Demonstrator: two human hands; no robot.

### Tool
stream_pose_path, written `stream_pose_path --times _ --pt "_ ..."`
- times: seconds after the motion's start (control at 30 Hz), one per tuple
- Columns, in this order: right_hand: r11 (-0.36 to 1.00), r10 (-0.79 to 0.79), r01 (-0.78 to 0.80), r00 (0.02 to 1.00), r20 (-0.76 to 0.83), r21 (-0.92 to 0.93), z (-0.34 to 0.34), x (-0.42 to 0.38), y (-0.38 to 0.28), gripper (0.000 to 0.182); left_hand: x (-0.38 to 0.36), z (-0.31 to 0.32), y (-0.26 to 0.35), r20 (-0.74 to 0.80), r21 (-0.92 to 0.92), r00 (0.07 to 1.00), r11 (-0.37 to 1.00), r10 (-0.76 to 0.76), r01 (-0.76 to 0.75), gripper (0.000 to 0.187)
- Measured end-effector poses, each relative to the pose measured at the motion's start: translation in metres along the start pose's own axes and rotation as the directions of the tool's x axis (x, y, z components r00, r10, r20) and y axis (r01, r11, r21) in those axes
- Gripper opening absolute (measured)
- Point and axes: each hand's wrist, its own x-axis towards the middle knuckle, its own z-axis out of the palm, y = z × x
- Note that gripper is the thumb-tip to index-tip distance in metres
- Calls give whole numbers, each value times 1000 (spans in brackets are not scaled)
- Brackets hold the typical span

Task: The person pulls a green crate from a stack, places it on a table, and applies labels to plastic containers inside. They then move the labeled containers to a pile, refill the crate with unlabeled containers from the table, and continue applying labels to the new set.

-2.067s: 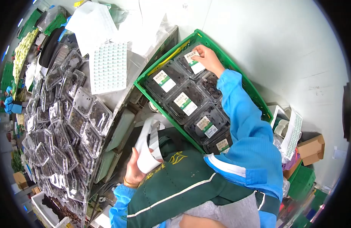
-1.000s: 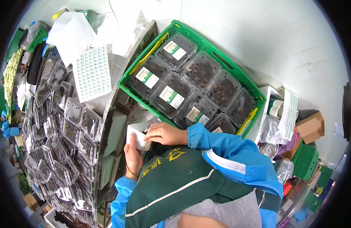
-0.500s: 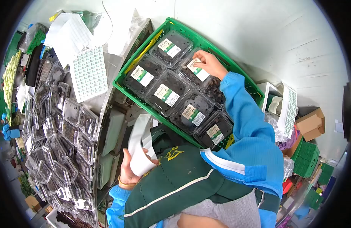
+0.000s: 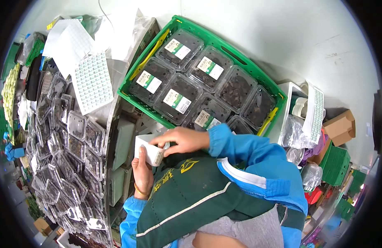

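Note:
My left hand grips a white roll of labels, thumb on its near side. Against the roll's right edge, my right hand has its fingers bent together at a label; whether it pinches one is hard to make out. Beyond them is a green crate holding several clear plastic boxes of dark contents. White and green labels show on several lids, among them the upper middle box. Two boxes at the right, one of them here, show bare lids. My right sleeve hides the crate's near corner.
Many filled clear boxes are heaped on the left. Printed label sheets lie on the metal table above them. At the right stand a white bin with another label sheet, an open cardboard box and a green crate.
My right hand has left the labelled upper middle box and come down-left to the roll. The roll's loose strip no longer stands up, and the two boxes at the right are more visible.

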Motion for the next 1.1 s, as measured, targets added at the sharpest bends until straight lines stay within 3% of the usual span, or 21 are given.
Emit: stream_pose_path --times 0.17,0.23,0.3,0.37,0.4,0.47,0.5,0.53,0.6,0.63,0.67,0.7,0.73,0.8,0.87,0.93,0.97,1.0,1.03,1.07,1.1 --pt "996 -69 63 990 -120 -56 25 -4 8 14 4 1 -3 69 24 997 1000 -14 12 29" --pt "997 -62 56 989 -134 -48 25 -9 6 12 5 5 -4 -8 -58 1000 998 -2 1 30" --pt "970 -239 244 925 -296 -22 13 -16 1 10 9 -4 -2 -56 -79 997 995 57 -62 32" --pt "985 -74 127 923 -379 116 -27 -42 -8 9 13 -17 2 -102 -117 981 977 167 -179 36" --pt "988 125 -78 908 -401 130 -58 -61 -23 9 7 -5 10 -136 -137 974 970 182 -200 35" --pt "981 142 -191 835 -531 -39 -112 -93 -28 12 -10 -1 22 91 -220 990 972 106 -84 35" --pt "968 201 -250 810 -550 -14 -135 -108 -22 13 -10 -16 17 142 -257 989 966 44 -6 36" --pt "952 258 -307 781 -569 11 -154 -122 -10 13 -13 -20 13 369 -376 928 921 46 103 37" --pt "918 310 -395 780 -544 -43 -184 -139 19 14 -27 -13 15 418 -259 887 910 -197 324 46" --pt "848 379 -516 751 -541 -123 -190 -140 17 20 -40 1 20 191 -149 911 906 -366 395 58" --pt "848 378 -515 752 -541 -123 -194 -141 25 20 -44 -2 19 334 -125 861 887 -383 444 62" --pt "767 232 -507 790 -567 -393 -196 -144 40 23 -45 -2 18 332 -123 862 888 -384 443 62" --pt "614 86 -479 831 -549 -628 -194 -143 43 27 -46 -1 18 350 23 865 927 -358 375 55" --pt "585 177 -572 782 -598 -575 -191 -144 45 34 -45 0 17 395 303 864 932 -312 198 41" --pt "516 -40 -651 631 -775 -557 -184 -142 43 37 -43 4 17 445 541 853 841 -273 -14 27" --pt "639 -90 -526 674 -734 -561 -156 -128 29 39 -33 3 7 327 566 937 820 -127 -86 27" --pt "906 97 -359 694 -714 -225 -129 -115 28 35 -29 9 3 267 508 962 858 -65 -83 29" --pt "950 109 -252 818 -565 -182 -101 -102 12 34 -24 15 -1 203 450 979 889 -12 -82 32" --pt "973 7 -101 912 -411 -206 -71 -85 3 36 -17 14 -4 176 412 984 908 2 -75 36" --pt "997 15 9 947 -322 73 -34 -70 -8 33 -17 26 -2 153 349 988 933 36 -89 35" --pt "999 -52 48 965 -258 -21 -10 -60 -7 32 -11 22 -7 147 314 988 944 56 -100 35"
